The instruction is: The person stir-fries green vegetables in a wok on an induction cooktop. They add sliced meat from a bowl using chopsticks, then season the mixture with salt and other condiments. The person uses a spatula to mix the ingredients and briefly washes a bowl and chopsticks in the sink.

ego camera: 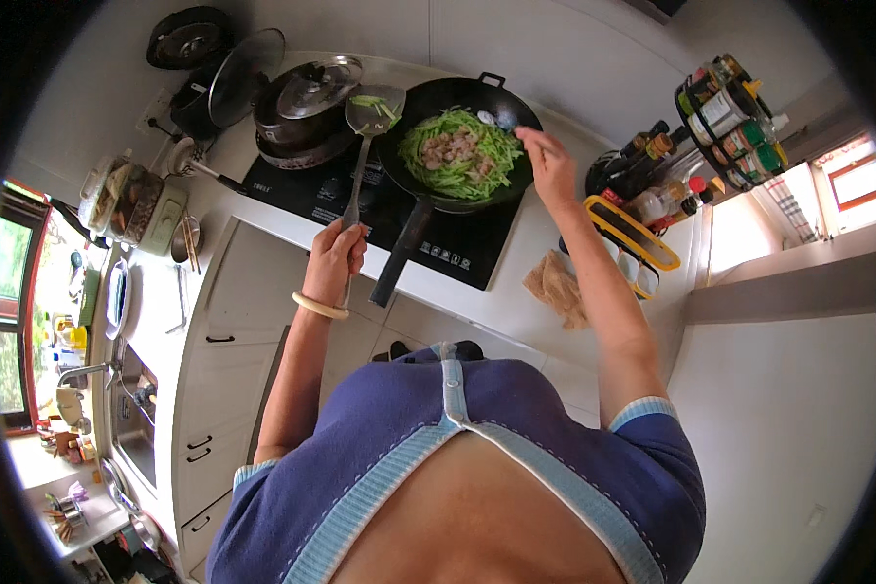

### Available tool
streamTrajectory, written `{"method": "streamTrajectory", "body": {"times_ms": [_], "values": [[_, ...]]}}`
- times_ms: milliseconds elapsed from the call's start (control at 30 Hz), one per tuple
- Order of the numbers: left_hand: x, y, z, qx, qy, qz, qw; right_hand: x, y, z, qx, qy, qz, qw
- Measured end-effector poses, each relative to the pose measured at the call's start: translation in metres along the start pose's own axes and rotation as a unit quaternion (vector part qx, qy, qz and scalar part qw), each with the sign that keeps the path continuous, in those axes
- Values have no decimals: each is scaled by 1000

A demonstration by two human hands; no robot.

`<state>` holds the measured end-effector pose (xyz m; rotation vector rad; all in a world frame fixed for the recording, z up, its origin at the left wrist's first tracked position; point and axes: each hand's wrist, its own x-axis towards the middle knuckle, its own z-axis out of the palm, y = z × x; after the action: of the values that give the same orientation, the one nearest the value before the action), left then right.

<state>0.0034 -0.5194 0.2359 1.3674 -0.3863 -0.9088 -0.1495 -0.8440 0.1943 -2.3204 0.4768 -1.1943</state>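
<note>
My left hand [331, 261] is closed around the handle of a metal wok spatula [358, 171], whose blade carries a few green strips and is raised beside the wok's left side. In the black wok [452, 91], shredded green vegetable [474, 186] surrounds a mound of pale pinkish pieces [456, 152], perhaps shrimp or meat. Over the wok's right rim is my right hand [544, 157], its fingertips close together. A blurred, pale, spoon-like thing [506, 119] shows just past those fingertips; whether they grip it cannot be told. The wok rests on a black cooktop [474, 252], handle towards me.
Lidded dark pots [285, 120] stand left of the wok. On the right are an opened yellow-edged seasoning box [631, 233], a brown cloth [555, 288], bottles [646, 150] and a round spice rack [734, 124]. A wire skimmer [184, 157] and a sink [133, 416] are at left.
</note>
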Motion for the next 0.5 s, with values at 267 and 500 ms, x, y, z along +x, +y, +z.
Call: {"method": "streamTrajectory", "body": {"times_ms": [267,500], "values": [[4,-2,20,-28,-5,26,999,-30,-6,-28,133,148,196,960],[-8,-4,14,6,36,33,999,-143,36,-131,-113,280,294,907]]}}
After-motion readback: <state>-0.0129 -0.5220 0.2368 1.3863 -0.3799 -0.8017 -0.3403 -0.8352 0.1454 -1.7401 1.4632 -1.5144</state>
